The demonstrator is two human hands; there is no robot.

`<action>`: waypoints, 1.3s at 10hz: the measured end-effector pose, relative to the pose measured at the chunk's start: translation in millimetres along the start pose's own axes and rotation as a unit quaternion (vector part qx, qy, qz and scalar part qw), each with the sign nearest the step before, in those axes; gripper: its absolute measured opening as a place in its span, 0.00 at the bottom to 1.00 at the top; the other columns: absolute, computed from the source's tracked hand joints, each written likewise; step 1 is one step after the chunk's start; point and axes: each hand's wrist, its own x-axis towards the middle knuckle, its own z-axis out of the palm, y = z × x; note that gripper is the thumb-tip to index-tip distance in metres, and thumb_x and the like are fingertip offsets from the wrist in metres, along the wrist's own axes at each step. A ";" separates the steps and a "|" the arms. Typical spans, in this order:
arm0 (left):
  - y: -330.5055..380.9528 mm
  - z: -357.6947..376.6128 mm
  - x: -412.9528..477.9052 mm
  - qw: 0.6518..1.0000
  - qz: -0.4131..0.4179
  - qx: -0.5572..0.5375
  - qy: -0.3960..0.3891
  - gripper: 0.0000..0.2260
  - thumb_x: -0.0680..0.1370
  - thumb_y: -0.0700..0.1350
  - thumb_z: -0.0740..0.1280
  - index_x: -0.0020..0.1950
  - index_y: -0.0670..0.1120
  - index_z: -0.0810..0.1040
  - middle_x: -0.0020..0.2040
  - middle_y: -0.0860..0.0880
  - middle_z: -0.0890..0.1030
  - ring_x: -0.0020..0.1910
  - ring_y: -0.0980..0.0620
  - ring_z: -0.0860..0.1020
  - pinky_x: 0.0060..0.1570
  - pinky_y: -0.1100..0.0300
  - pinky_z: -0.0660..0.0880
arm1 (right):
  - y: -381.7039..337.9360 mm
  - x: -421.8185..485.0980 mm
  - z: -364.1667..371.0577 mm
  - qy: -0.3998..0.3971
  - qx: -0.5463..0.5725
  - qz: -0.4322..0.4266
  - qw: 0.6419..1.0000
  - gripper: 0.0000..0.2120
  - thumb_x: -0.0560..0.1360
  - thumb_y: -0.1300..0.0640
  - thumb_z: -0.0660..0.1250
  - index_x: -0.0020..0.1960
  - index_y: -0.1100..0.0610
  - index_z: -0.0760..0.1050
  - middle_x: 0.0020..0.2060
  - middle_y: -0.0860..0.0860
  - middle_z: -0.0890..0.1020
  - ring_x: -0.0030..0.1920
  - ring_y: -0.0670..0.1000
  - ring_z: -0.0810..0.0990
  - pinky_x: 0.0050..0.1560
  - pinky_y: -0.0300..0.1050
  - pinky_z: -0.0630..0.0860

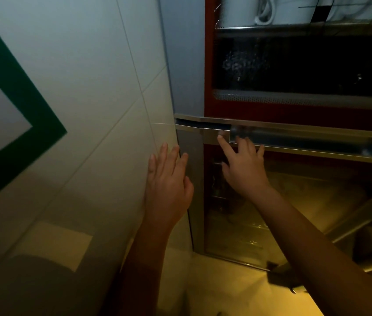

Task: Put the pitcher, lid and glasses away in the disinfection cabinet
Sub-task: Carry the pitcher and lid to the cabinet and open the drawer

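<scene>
Straight ahead of both hands, the disinfection cabinet [207, 65], set against the tiled wall [89, 87]: red-framed, with two dark glass doors one above the other. Across the top of the lower door [237, 236], a long metal handle [305, 142], lying horizontal and running off to the right.

Nearer to it, the right hand [244, 169]: fingers spread and almost straight, tips at the lower edge of the handle, holding nothing; cannot tell whether already touching. More to the left, the left hand [169, 181], flat and open by the cabinet's grey side panel, also holding nothing.

Probably needed next: hooking the right fingers behind the handle and pulling toward the body. Behind the lower glass only dim shapes, nothing recognisable.
</scene>
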 end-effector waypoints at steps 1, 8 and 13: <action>-0.2 -1.3 -0.2 1.000 0.002 0.002 -0.001 0.23 0.69 0.41 0.71 0.63 0.41 0.75 0.66 0.41 0.74 0.69 0.40 0.67 0.64 0.38 0.47 | 0.1 5.0 2.5 0.003 -0.006 -0.008 1.000 0.35 0.79 0.51 0.59 0.75 0.45 0.40 0.72 0.59 0.57 0.73 0.60 0.53 0.70 0.65 0.47; -8.0 2.8 -2.4 0.998 0.053 -0.013 0.008 0.24 0.73 0.47 0.58 0.68 0.41 0.69 0.69 0.40 0.69 0.71 0.41 0.62 0.71 0.51 0.41 | 2.4 13.1 4.2 0.006 -0.066 -0.015 0.998 0.37 0.78 0.48 0.59 0.74 0.41 0.35 0.66 0.61 0.63 0.67 0.60 0.62 0.69 0.62 0.56; -8.0 3.8 -2.4 0.997 0.069 0.014 -0.003 0.26 0.73 0.50 0.58 0.69 0.44 0.67 0.71 0.41 0.68 0.72 0.41 0.60 0.70 0.49 0.40 | 3.0 13.2 0.0 -0.008 -0.067 -0.021 0.997 0.37 0.78 0.47 0.59 0.74 0.41 0.34 0.67 0.61 0.63 0.68 0.61 0.62 0.69 0.63 0.57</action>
